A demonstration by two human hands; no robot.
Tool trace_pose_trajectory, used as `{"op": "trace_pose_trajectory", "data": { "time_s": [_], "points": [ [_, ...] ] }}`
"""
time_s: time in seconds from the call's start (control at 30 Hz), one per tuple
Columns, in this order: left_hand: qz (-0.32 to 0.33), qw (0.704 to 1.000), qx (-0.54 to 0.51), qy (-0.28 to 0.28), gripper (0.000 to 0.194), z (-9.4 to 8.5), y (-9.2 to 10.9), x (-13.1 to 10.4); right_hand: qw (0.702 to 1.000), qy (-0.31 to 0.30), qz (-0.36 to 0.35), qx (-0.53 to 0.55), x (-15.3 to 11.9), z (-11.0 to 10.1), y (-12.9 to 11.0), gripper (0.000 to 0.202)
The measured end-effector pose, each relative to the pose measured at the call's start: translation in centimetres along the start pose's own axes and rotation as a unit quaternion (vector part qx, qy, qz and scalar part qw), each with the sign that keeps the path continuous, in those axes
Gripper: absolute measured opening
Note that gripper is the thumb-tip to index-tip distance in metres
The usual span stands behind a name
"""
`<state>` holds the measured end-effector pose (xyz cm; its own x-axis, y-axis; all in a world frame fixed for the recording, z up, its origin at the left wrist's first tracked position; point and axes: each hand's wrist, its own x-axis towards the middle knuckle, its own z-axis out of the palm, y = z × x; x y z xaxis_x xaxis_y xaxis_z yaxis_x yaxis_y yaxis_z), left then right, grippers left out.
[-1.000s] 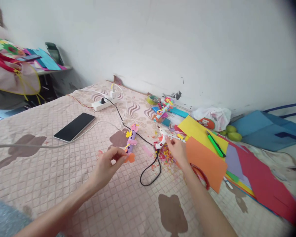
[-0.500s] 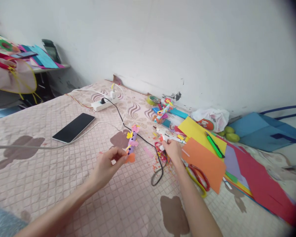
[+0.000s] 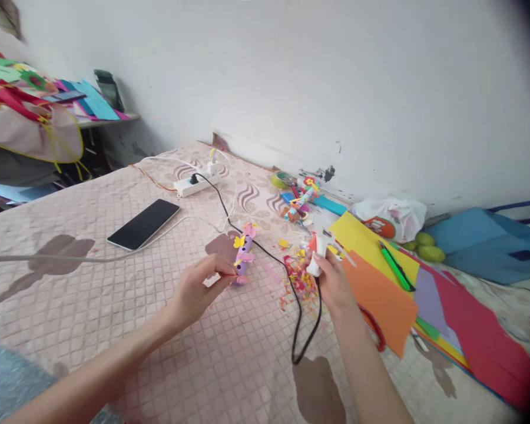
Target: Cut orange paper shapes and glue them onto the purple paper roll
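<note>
In my right hand (image 3: 331,280) is a white glue gun (image 3: 318,253) with an orange trigger, raised over the paper scraps; its black cord (image 3: 297,312) hangs down in a loop. My left hand (image 3: 203,287) is closed in a pinch on a small orange paper piece (image 3: 235,275), seen nearly edge-on. Right beside those fingertips stands a purple paper tube (image 3: 244,253) with dark dots and yellow and pink paper shapes on it. Whether the fingers also touch the tube I cannot tell.
A phone (image 3: 143,224) and a white power strip (image 3: 196,184) lie at the left. Paper scraps (image 3: 302,282) cover the middle. To the right are orange paper (image 3: 382,300), a green cutter (image 3: 395,266), partly hidden red-handled scissors (image 3: 375,330) and a blue bag (image 3: 481,241).
My right hand has lifted the glue gun off the table and turned it more upright, drawing its cord along. The orange piece in my left hand has turned edge-on. The view has shifted slightly.
</note>
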<state>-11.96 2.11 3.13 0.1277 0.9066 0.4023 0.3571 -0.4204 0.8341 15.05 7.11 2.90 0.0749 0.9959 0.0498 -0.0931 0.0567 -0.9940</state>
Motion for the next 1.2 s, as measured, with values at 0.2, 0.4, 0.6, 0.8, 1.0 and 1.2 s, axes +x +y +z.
{"op": "trace_pose_trajectory", "data": {
  "time_s": [0.2,0.4,0.6,0.8,1.0,1.2],
  "points": [
    [0.233,0.971,0.050,0.011,0.015,-0.4,-1.1,-0.1,0.986,-0.151,0.066,0.033,-2.9,0.5,-1.2,0.025],
    [0.312,0.945,0.090,0.035,0.019,-0.7,-1.3,0.2,0.968,-0.232,0.079,-0.057,-5.5,0.5,-2.0,0.033],
    [0.329,0.940,0.092,0.020,0.020,-0.8,-1.4,0.3,0.944,-0.246,0.081,-0.204,-6.7,0.5,-3.3,0.030],
    [0.337,0.937,0.086,0.031,0.022,-0.7,-1.4,0.4,0.913,-0.267,0.022,-0.307,-6.7,0.9,-3.9,0.027],
    [0.345,0.934,0.087,0.032,0.024,-0.8,-1.0,0.6,0.896,-0.279,-0.032,-0.344,-6.6,1.4,-4.4,0.028],
    [0.348,0.933,0.087,0.032,0.025,-0.9,-0.9,0.6,0.890,-0.275,-0.040,-0.361,-6.5,1.4,-4.5,0.033]
  ]
}}
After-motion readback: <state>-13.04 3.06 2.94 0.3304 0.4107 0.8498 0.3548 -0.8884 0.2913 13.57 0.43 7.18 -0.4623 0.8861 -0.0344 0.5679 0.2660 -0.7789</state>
